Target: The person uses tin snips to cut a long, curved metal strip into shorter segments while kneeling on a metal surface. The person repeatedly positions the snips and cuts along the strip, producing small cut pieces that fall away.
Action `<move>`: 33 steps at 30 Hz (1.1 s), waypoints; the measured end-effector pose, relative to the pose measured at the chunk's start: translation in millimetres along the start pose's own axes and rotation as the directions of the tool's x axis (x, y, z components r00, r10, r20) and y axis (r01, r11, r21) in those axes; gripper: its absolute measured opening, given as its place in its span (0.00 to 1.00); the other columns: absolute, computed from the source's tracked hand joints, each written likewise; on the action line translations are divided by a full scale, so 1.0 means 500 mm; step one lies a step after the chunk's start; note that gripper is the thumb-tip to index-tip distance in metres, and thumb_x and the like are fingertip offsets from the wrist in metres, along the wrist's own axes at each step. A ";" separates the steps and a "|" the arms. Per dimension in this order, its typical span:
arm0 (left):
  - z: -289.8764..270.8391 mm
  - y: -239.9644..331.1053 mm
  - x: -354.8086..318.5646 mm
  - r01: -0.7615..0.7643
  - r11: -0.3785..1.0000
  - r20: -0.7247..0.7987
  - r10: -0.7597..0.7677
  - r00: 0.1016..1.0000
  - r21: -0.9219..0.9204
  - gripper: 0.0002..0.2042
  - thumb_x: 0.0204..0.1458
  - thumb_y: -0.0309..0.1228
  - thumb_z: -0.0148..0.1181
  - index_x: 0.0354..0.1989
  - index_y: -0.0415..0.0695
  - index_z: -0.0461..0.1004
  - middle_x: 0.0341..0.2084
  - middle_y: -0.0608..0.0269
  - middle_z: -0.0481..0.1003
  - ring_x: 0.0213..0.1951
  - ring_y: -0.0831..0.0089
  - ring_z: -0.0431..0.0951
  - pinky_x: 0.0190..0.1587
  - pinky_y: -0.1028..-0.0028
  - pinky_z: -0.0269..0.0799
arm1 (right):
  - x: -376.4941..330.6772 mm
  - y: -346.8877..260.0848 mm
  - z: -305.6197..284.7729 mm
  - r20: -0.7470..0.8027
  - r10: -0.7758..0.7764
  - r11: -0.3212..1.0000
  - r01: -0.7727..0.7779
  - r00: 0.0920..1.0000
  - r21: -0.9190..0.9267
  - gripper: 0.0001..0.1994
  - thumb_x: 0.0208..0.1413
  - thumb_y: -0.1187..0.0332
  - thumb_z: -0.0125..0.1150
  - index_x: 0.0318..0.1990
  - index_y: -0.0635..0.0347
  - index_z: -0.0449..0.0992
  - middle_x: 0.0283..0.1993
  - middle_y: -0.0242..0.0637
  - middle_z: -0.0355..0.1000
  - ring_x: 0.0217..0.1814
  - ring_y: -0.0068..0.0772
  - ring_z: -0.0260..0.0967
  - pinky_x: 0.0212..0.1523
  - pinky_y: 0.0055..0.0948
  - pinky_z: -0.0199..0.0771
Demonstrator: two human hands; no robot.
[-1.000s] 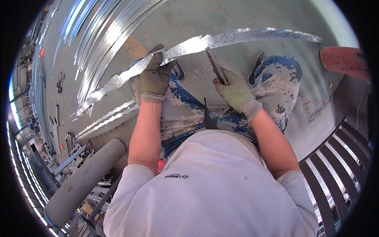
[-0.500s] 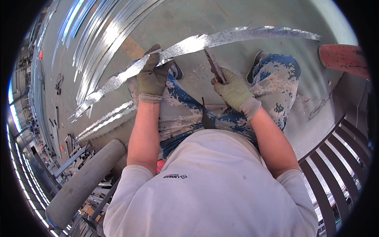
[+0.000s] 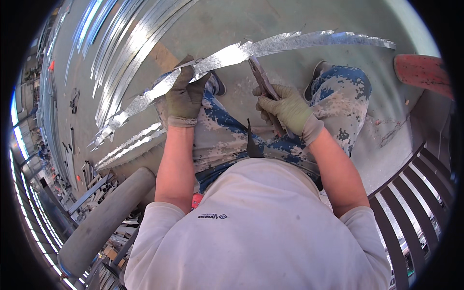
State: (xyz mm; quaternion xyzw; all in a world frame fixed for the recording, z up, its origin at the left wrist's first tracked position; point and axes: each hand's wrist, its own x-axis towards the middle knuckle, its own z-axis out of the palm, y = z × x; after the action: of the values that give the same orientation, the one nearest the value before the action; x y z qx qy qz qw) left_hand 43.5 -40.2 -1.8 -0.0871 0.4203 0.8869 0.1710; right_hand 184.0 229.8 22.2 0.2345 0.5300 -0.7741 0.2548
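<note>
Two gloved hands, one head view to log. Left hand [image 3: 185, 99]: pinching the long metal strip [image 3: 224, 56] between thumb and fingers, left of its middle. Right hand [image 3: 289, 107]: curled round the handles of a dark hand tool [image 3: 261, 77], tip aimed up at the strip's lower edge. We can't tell whether the tip touches the strip or sits just beside it, nor how far the jaws stand apart. Strip location: in front of the camouflage trousers [image 3: 338, 92], bowed in this lens, lower left to upper right, jagged points along its upper edge. Left end near two shorter jagged pieces [image 3: 135, 145]. More bright strips [image 3: 133, 46] lie on the floor [image 3: 232, 21] past the left hand. Red rounded post [image 3: 421, 73] off right.

Handling, our judgement: we'd want the left grip firm and fairly near where tool meets metal, so the strip can't swing or flex. Line the tool up square to the edge, seat metal well between the jaws, squeeze evenly. Those points look sharp, so we'd hold fingers off them. The long right side looks unsupported and probably wobbles; small, slow shifts should suit it.
</note>
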 end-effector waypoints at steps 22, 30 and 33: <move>0.060 -0.042 -0.106 0.272 0.916 0.259 -0.351 0.900 0.295 0.34 0.70 0.47 0.67 0.78 0.43 0.66 0.75 0.52 0.70 0.77 0.55 0.69 0.78 0.53 0.65 | -0.009 -0.025 -0.004 0.031 0.070 0.995 -0.072 0.997 0.064 0.16 0.71 0.67 0.70 0.62 0.61 0.82 0.41 0.36 0.83 0.34 0.26 0.80 0.36 0.32 0.86; 0.163 -0.148 0.024 0.424 0.905 0.233 -0.422 0.876 0.045 0.33 0.75 0.52 0.59 0.76 0.37 0.65 0.69 0.47 0.74 0.70 0.52 0.76 0.75 0.50 0.72 | -0.012 -0.018 0.000 0.021 0.066 0.996 -0.067 0.998 0.055 0.15 0.72 0.65 0.70 0.61 0.60 0.83 0.41 0.34 0.83 0.35 0.24 0.80 0.35 0.29 0.86; 0.166 -0.150 0.043 0.400 0.914 0.226 -0.404 0.886 0.066 0.33 0.76 0.53 0.57 0.75 0.36 0.65 0.68 0.45 0.74 0.69 0.50 0.78 0.75 0.48 0.73 | -0.005 -0.017 -0.003 0.020 0.103 0.995 -0.103 0.994 0.010 0.15 0.73 0.65 0.69 0.62 0.60 0.82 0.42 0.34 0.82 0.35 0.23 0.80 0.36 0.29 0.86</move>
State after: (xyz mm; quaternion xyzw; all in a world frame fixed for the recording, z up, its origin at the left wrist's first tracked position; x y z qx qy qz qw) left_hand 51.0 72.9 -9.4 -0.0654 0.3775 0.8325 0.4001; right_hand 180.7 234.1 29.1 0.2552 0.5105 -0.7650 0.2984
